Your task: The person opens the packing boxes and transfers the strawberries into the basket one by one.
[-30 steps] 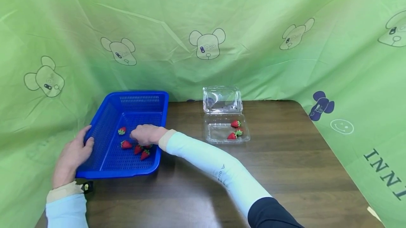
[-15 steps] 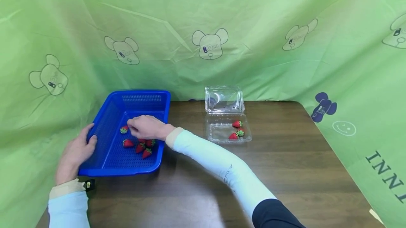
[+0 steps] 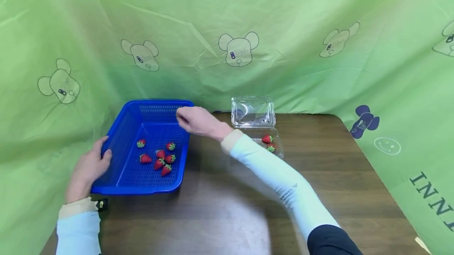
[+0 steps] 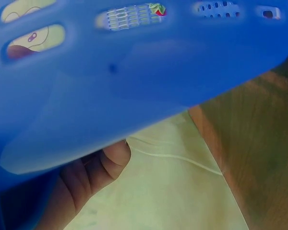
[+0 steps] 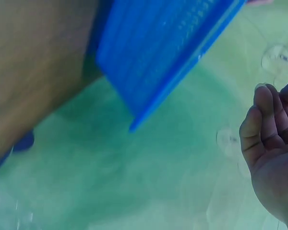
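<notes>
A blue plastic basket (image 3: 138, 190) sits at the left of the table, with several red strawberries (image 3: 159, 163) on its perforated floor. My left hand (image 3: 88, 168) grips its left side; in the left wrist view a finger (image 4: 116, 155) bends against the blue edge. My right hand (image 3: 200, 121) hangs over the basket's back right corner, fingers curled. In the right wrist view its fingers (image 5: 264, 108) bend toward the thumb; whether anything lies between them is hidden. To the right stands a clear hinged box (image 3: 253, 111), lid raised, with strawberries (image 3: 267, 139) inside, partly covered by my right forearm.
The brown wooden table (image 3: 337, 176) extends right of the clear box and in front of the basket. A green printed curtain (image 3: 191, 73) hangs close behind and along both sides. A small black object (image 3: 102, 204) sits at my left wrist.
My right hand has risen out of the basket and moved right and away, uncovering a strawberry near the basket's right side. My left hand stays on the basket.
</notes>
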The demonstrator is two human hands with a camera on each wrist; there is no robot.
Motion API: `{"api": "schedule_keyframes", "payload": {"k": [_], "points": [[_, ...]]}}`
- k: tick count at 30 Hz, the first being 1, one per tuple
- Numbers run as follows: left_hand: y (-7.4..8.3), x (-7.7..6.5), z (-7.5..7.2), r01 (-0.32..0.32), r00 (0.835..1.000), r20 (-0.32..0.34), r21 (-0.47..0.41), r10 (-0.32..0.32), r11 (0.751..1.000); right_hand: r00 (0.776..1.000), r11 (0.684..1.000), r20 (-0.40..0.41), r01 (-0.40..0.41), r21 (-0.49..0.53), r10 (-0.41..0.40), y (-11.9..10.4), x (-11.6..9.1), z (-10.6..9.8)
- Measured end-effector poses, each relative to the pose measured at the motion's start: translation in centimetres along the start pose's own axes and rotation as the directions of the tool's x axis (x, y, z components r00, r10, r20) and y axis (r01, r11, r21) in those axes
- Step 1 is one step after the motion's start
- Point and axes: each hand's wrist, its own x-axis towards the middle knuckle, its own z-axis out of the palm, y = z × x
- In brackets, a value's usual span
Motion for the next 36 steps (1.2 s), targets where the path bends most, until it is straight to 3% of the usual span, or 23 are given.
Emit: {"api": "schedule_keyframes", "payload": {"k": [7,13,19,31,33,36], "points": [[0.0,0.2,-0.3,-0.01,1.0,-0.001,0.004,0.01,1.0,0.999,0.999,-0.009,-0.042,-0.008,0.042,2.9,-3.4,-1.8],[-0.2,0.0,-0.3,-0.01,1.0,0.0,0.004,0.01,1.0,0.994,0.995,0.074,-0.075,-0.068,0.08,5.0,-6.6,-3.0],[-0.1,0.1,-0.4,-0.007,1.0,-0.005,0.0,0.007,1.0,0.973,0.979,0.156,-0.149,-0.139,0.17,7.5,-9.8,-3.5],[-0.1,0.0,-0.4,0.006,1.0,0.026,-0.011,-0.006,1.0,0.884,0.928,0.317,-0.27,-0.257,0.345,10.6,-15.5,-4.1],[-0.1,0.0,-0.3,0.006,1.0,0.024,-0.007,-0.006,1.0,0.864,0.909,0.329,-0.287,-0.301,0.381,10.8,-16.2,-4.0],[-0.1,0.2,-0.3,0.005,1.0,0.018,-0.006,-0.005,1.0,0.823,0.854,0.313,-0.344,-0.39,0.474,10.9,-17.1,-4.0]]}}
